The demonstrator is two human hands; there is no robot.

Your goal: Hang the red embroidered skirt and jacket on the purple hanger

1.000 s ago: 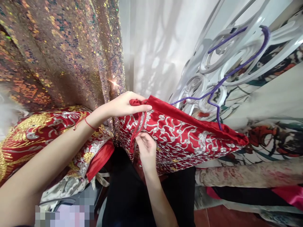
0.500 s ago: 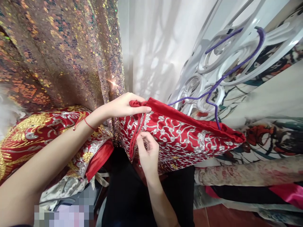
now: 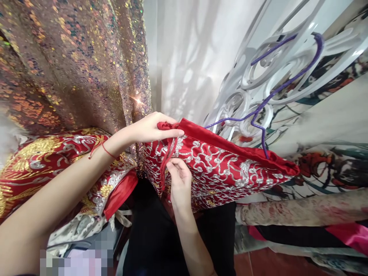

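Observation:
A red satin skirt (image 3: 218,159) with silver embroidery spreads across the middle, its plain red waistband (image 3: 212,134) uppermost. My left hand (image 3: 156,126) is closed on the gathered left end of that waistband, thumb lying along the front. Below it, my right hand (image 3: 181,178) pinches a thin red cord (image 3: 163,174) that hangs from the waistband's end. A purple hanger (image 3: 254,113) reaches into the waistband at the right. Its hook goes round a white scrollwork frame (image 3: 271,82).
A red garment with gold embroidery (image 3: 37,153) lies at the left under my left arm. Behind it hangs a sequined curtain (image 3: 86,57). Folded fabrics (image 3: 276,212) are stacked at the lower right, beside a flower-patterned cloth (image 3: 330,126).
My right hand has shifted slightly up along the red cord, and the cord's hanging part now lies narrower. My left hand keeps its hold on the waistband.

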